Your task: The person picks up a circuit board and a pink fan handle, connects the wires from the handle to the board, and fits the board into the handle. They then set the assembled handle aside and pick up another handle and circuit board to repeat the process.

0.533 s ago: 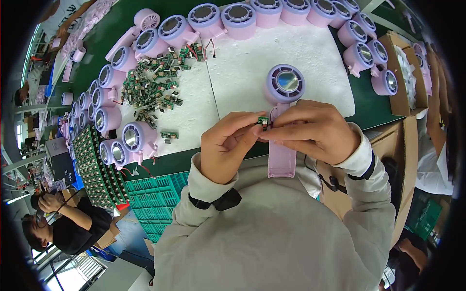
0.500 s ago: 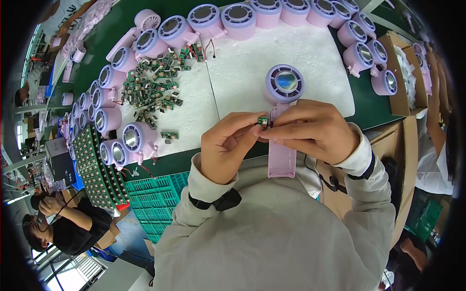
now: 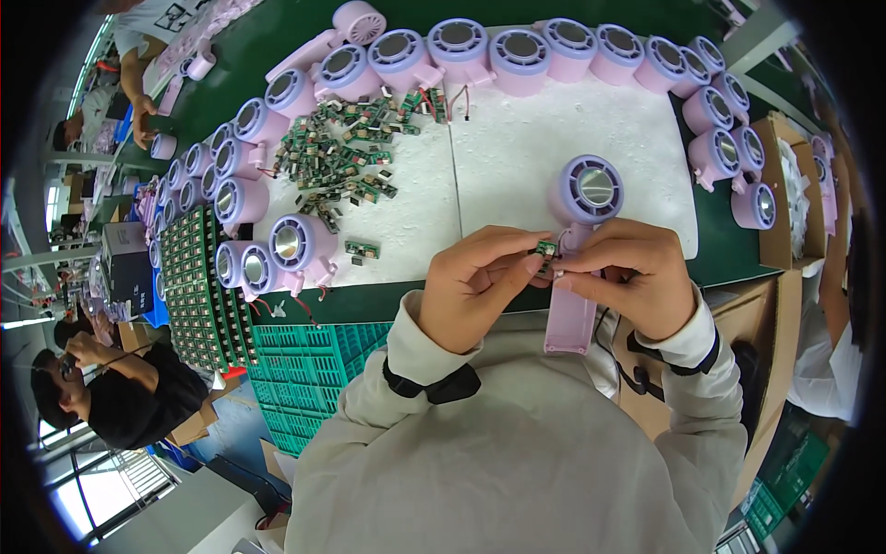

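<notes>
My left hand (image 3: 484,287) is closed, with a small green circuit board (image 3: 544,248) pinched between thumb and fingertips. Close against the board's lower right, my right hand (image 3: 641,280) is closed in a pinch; a tiny whitish piece shows at its fingertips, too small to name. Beneath both hands lies a pink handheld fan with a purple-rimmed round head (image 3: 589,189) and mirror-like centre. Its long open handle (image 3: 568,323) points toward me, partly covered by my right fingers. Thin wire shows near the handle's top.
Left on the white foam mat (image 3: 503,129) is a pile of circuit boards (image 3: 337,152); one board (image 3: 362,249) lies apart. Similar fans (image 3: 521,60) line the mat's edges. Stacked board panels (image 3: 198,286), a green crate (image 3: 309,355) and a cardboard box (image 3: 794,198) stand around. Other people work nearby.
The whole view has shifted, so the table appears further right and lower. The board is tilted more upright in my left fingers, and my right fingertips have moved to its lower end.
</notes>
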Available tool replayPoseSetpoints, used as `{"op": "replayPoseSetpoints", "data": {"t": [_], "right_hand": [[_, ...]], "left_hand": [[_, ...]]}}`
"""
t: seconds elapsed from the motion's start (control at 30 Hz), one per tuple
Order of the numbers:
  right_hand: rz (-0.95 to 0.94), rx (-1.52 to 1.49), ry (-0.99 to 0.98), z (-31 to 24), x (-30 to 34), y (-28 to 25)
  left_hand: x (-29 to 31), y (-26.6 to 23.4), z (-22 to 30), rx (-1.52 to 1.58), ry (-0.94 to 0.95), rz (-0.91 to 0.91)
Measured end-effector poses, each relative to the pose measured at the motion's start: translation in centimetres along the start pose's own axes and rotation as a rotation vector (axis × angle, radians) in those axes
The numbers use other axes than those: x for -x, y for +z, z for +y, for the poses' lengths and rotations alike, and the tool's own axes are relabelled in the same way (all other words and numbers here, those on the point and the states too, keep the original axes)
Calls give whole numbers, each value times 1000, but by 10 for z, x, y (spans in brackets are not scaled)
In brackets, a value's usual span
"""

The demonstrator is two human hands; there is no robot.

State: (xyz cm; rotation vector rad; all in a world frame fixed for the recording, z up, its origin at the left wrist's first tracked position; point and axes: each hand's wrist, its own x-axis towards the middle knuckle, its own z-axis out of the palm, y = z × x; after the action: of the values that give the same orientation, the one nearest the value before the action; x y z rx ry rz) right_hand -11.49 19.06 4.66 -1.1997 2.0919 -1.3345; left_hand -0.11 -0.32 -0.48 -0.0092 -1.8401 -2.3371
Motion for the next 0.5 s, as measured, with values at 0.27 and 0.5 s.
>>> {"op": "replayPoseSetpoints", "data": {"t": [0.27, 0.5], "right_hand": [[154, 91, -125, -3, -3, 16], [309, 179, -89, -7, -2, 18]], "left_hand": [[1, 1, -2, -50, 38, 10], [2, 9, -1, -105, 104, 95]]}}
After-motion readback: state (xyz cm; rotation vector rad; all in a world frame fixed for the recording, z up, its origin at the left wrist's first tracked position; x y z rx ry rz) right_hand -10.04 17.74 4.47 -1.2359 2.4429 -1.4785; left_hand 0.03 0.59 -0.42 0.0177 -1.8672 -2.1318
